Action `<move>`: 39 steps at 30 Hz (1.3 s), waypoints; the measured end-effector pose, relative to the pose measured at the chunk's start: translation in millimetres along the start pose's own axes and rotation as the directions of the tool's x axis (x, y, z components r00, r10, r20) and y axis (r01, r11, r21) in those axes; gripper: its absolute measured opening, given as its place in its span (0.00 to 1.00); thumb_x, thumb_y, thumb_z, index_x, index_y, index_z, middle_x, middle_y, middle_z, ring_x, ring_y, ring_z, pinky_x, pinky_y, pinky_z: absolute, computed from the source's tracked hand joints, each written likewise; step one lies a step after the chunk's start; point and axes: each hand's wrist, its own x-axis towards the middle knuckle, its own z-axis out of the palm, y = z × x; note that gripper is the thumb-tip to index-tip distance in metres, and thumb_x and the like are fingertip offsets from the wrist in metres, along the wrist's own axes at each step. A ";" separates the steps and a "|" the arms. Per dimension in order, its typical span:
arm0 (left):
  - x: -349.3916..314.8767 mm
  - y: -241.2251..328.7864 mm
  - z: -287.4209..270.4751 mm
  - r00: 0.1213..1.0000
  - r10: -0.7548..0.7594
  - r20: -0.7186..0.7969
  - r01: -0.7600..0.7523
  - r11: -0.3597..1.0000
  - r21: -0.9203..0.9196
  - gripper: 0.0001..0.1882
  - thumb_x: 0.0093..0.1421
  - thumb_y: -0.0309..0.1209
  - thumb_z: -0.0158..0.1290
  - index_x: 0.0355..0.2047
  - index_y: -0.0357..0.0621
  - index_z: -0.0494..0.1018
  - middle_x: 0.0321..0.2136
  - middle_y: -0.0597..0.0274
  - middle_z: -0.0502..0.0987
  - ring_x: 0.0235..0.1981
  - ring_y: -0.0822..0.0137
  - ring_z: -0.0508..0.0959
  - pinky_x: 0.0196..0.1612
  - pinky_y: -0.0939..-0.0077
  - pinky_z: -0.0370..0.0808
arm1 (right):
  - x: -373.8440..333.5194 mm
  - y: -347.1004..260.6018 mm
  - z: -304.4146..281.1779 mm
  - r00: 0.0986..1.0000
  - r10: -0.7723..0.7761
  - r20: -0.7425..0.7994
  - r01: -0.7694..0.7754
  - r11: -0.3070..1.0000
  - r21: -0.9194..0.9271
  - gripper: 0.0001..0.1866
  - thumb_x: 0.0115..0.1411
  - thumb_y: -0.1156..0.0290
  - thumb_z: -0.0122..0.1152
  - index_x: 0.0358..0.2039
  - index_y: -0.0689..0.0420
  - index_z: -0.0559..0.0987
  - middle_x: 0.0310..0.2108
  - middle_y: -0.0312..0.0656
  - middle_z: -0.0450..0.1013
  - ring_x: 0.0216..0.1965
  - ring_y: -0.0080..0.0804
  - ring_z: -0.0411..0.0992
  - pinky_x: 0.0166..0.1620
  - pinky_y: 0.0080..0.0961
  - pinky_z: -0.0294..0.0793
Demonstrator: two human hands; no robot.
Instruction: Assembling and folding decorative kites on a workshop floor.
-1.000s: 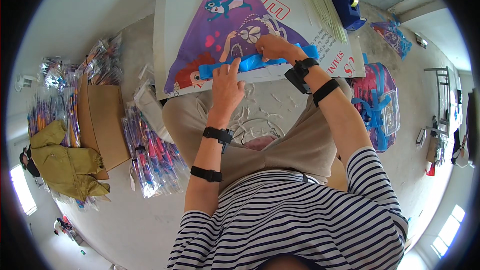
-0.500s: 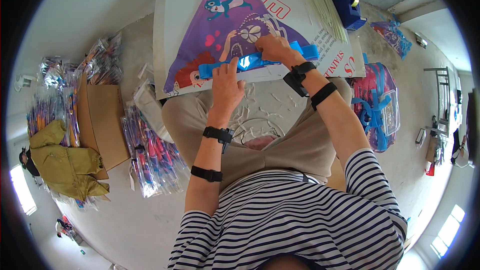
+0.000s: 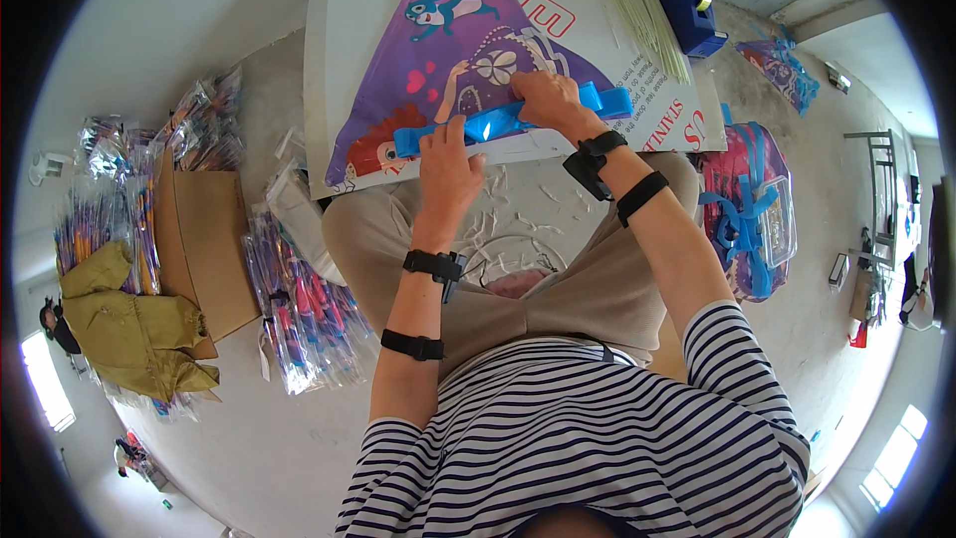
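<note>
A triangular purple kite (image 3: 418, 50) with cartoon prints lies on a white board (image 3: 657, 120) in front of me. Across its near edge runs a folded, shiny blue plastic strip (image 3: 498, 124). My left hand (image 3: 448, 174) rests its fingertips on the left part of this strip, thumb held apart. My right hand (image 3: 553, 102) is closed over the strip further right, fingers curled above the kite's print. What lies under the right fingers is partly hidden.
A dark blue tape dispenser (image 3: 687, 5) and a bundle of thin pale sticks (image 3: 642, 15) sit at the board's far right. Bagged colourful goods (image 3: 299, 299) and a cardboard box (image 3: 214, 239) stand at left; a pink-and-blue bag (image 3: 745, 209) at right. Scraps litter the floor between my legs.
Both hands stay in nearly the same places. The blue strip has shifted slightly and its right end is a little higher.
</note>
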 end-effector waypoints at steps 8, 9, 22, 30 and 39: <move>15.1 0.7 2.9 0.983 -0.179 0.053 0.180 0.984 -0.019 0.19 0.54 0.28 0.65 0.45 0.39 0.73 0.43 0.43 0.76 0.43 0.39 0.76 0.45 0.47 0.70 | 2.8 -0.6 0.6 0.999 0.030 0.020 -0.030 1.000 -0.007 0.14 0.44 0.72 0.68 0.35 0.51 0.81 0.34 0.42 0.81 0.41 0.48 0.80 0.41 0.44 0.77; 17.9 1.3 2.8 0.987 -0.158 0.031 0.159 0.987 -0.019 0.19 0.54 0.28 0.65 0.45 0.39 0.73 0.43 0.43 0.76 0.43 0.39 0.76 0.45 0.47 0.70 | 2.8 0.0 0.8 0.999 0.032 0.026 -0.032 0.999 -0.005 0.14 0.44 0.71 0.69 0.35 0.51 0.81 0.34 0.42 0.81 0.42 0.49 0.80 0.41 0.45 0.77; 41.6 -34.5 5.5 0.957 -0.287 0.046 0.286 0.957 0.042 0.12 0.53 0.32 0.64 0.31 0.34 0.79 0.32 0.41 0.79 0.37 0.39 0.79 0.41 0.49 0.74 | 1.7 2.2 -4.1 0.998 0.012 0.057 -0.013 1.000 0.006 0.13 0.53 0.72 0.58 0.39 0.52 0.84 0.38 0.50 0.82 0.44 0.53 0.81 0.44 0.46 0.80; 39.1 -35.5 11.2 0.962 -0.272 0.017 0.272 0.962 0.027 0.09 0.51 0.27 0.63 0.30 0.32 0.80 0.31 0.40 0.78 0.37 0.40 0.77 0.41 0.48 0.72 | 6.0 4.6 4.0 0.997 0.065 0.049 -0.066 0.998 0.015 0.14 0.43 0.70 0.71 0.34 0.51 0.80 0.33 0.40 0.81 0.41 0.48 0.80 0.41 0.43 0.76; 40.3 -47.3 14.4 0.938 -0.345 0.032 0.347 0.936 -0.063 0.12 0.46 0.30 0.69 0.24 0.36 0.77 0.27 0.45 0.80 0.32 0.44 0.80 0.36 0.52 0.74 | 4.4 3.5 0.9 0.997 0.055 0.061 -0.057 0.998 0.022 0.16 0.43 0.70 0.72 0.35 0.51 0.80 0.34 0.40 0.81 0.42 0.47 0.79 0.41 0.43 0.76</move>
